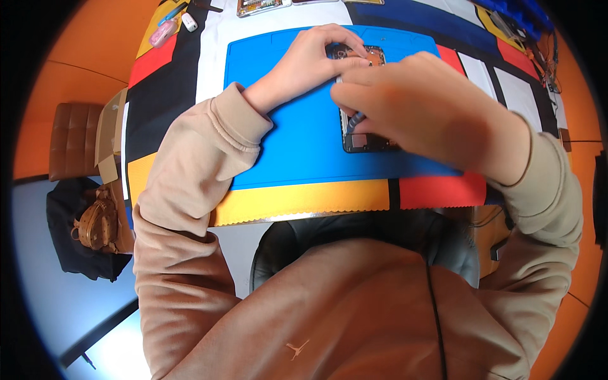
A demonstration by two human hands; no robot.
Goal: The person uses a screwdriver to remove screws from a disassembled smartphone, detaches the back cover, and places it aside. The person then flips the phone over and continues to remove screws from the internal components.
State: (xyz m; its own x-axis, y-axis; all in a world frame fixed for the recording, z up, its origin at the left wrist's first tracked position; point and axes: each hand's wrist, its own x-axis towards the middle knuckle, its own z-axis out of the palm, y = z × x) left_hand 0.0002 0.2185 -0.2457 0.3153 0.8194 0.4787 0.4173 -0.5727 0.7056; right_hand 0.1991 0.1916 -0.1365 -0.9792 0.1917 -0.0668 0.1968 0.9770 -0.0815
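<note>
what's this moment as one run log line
left hand: at far end of opened smartphone | right hand: over smartphone, holding blue-grey tool, mostly hidden | smartphone: internals exposed, on blue mat

Mat on surface; phone on mat, off-centre toward 3 o'clock, with left fingers at its 11 o'clock edge, right fingers over its middle and a tool in them, angled toward 7. From mat centre: another device beyond at 11 o'clock, small case at 10. Off the surface: box at 9, backpack at 8.
</note>
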